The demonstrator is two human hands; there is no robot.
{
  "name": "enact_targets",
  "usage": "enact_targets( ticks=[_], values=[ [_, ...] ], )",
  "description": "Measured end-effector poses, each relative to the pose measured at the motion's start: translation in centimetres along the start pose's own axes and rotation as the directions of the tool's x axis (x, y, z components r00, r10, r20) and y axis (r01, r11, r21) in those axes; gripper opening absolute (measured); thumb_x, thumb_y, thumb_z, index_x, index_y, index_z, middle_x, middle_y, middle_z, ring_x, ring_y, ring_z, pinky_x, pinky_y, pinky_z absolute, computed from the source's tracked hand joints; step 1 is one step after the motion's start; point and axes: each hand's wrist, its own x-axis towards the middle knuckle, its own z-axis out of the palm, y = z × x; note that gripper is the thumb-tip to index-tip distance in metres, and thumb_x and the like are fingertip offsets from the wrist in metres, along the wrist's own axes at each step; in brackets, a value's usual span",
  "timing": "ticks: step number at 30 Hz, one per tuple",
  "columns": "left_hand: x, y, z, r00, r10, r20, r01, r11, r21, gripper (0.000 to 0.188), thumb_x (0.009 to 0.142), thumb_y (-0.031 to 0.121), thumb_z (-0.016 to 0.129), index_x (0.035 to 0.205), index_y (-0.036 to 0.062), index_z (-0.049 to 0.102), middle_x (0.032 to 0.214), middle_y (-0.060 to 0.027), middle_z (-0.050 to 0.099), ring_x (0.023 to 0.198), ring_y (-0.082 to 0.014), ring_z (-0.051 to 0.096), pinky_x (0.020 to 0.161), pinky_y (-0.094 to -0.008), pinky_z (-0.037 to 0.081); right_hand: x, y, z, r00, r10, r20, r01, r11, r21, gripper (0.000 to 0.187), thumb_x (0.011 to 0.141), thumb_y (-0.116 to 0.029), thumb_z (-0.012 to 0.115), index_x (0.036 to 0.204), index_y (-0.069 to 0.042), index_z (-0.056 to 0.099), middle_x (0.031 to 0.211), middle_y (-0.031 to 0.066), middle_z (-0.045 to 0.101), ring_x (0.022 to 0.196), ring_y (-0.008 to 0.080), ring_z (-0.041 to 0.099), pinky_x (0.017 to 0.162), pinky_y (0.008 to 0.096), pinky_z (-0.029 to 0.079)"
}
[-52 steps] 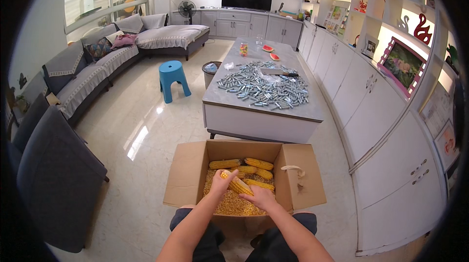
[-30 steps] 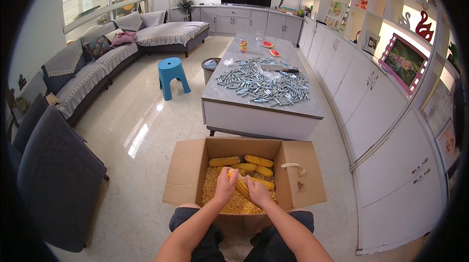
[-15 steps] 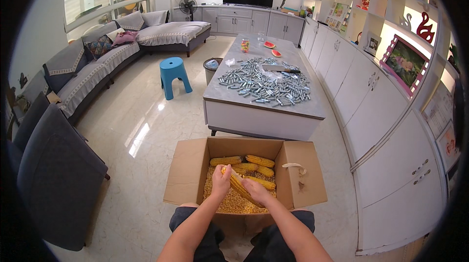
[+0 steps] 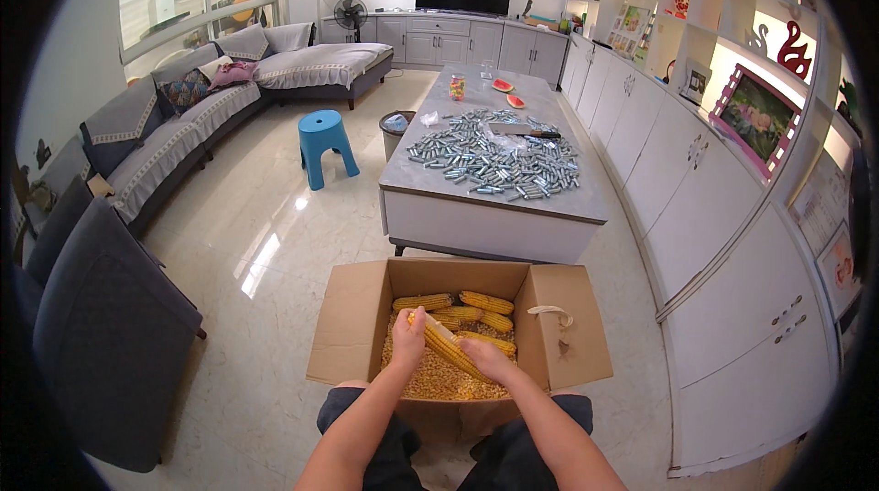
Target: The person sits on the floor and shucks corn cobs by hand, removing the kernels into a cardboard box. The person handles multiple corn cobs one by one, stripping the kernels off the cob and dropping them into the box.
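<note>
Between my hands is a yellow corn cob (image 4: 449, 342), slanted from upper left to lower right above an open cardboard box (image 4: 350, 322). A pale strip without kernels runs along its upper side. My left hand (image 4: 408, 337) is closed around the upper end, thumb up. Closed on the lower part is my right hand (image 4: 488, 356), its fingers partly hidden. Loose yellow kernels (image 4: 435, 381) cover the box's bottom. Several whole corn cobs (image 4: 488, 302) lie on them toward the far side.
A dried husk strip (image 4: 552, 312) rests on the box's right flap. Beyond stands a grey table (image 4: 417, 175) bearing many small silvery-blue cylinders (image 4: 494, 157), a cleaver (image 4: 513, 129) and watermelon pieces (image 4: 503, 86). A blue stool (image 4: 322, 129) and bin (image 4: 396, 125) are left, white cabinets (image 4: 700, 216) right.
My left hand has shifted slightly left on the cob, and more of the pale bare strip shows. Both hands still hold it over the box.
</note>
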Motion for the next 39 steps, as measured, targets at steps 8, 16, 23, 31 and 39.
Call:
enact_targets(
  ticks=[8,16,23,31,39],
  values=[
    [-0.4,0.1,0.3,0.999,0.040,0.019,-0.042,0.994,0.099,0.033,0.088,0.030,0.051,0.085,-0.0031,0.052,0.072,-0.0093,0.055,0.067,-0.0159,0.051,0.061,-0.0300,0.042,-0.8,-0.1,0.2,0.994,0.038,-0.106,-0.061,0.972,-0.226,0.058,0.090,-0.050,0.029,0.101,-0.001,0.059,0.093,0.0235,0.059,0.090,0.0360,0.056,0.079,0.0389,0.043],
    [-0.6,1.0,0.4,1.000,0.019,-0.010,-0.018,0.996,0.091,0.032,0.088,0.030,0.050,0.085,-0.0026,0.052,0.072,-0.0092,0.055,0.067,-0.0156,0.051,0.061,-0.0305,0.042,0.2,1.2,-0.1,0.991,0.092,-0.095,-0.100,0.991,-0.087,0.053,0.091,-0.046,0.036,0.104,0.000,0.058,0.092,0.0204,0.061,0.089,0.0291,0.058,0.081,0.0320,0.042],
    [1.0,-1.7,-0.6,0.999,-0.019,-0.041,0.021,0.999,0.048,0.032,0.088,0.029,0.051,0.084,-0.0027,0.053,0.075,-0.0091,0.055,0.070,-0.0158,0.051,0.064,-0.0295,0.042,-0.6,0.2,-0.6,0.999,-0.035,-0.014,0.032,0.988,-0.152,0.051,0.091,-0.044,0.037,0.106,0.000,0.057,0.101,0.0204,0.060,0.095,0.0297,0.057,0.084,0.0319,0.041],
    [0.4,-0.9,-0.2,0.999,0.008,-0.040,-0.006,0.998,0.059,0.033,0.087,0.030,0.051,0.085,-0.0030,0.053,0.075,-0.0096,0.055,0.071,-0.0166,0.052,0.065,-0.0301,0.042,0.2,1.5,-0.7,0.990,0.117,-0.081,-0.132,0.969,-0.211,0.055,0.090,-0.048,0.035,0.104,0.000,0.058,0.100,0.0203,0.061,0.095,0.0305,0.057,0.082,0.0328,0.042],
    [1.2,-1.0,-0.9,0.990,-0.097,-0.098,0.099,0.995,0.016,0.035,0.088,0.032,0.050,0.086,-0.0031,0.053,0.074,-0.0094,0.055,0.069,-0.0164,0.052,0.063,-0.0308,0.042,-0.9,0.1,-1.6,0.999,0.019,0.043,-0.011,0.982,-0.188,0.051,0.090,-0.046,0.039,0.106,-0.002,0.059,0.101,0.0175,0.061,0.095,0.0280,0.057,0.082,0.0308,0.042]
  ],
)
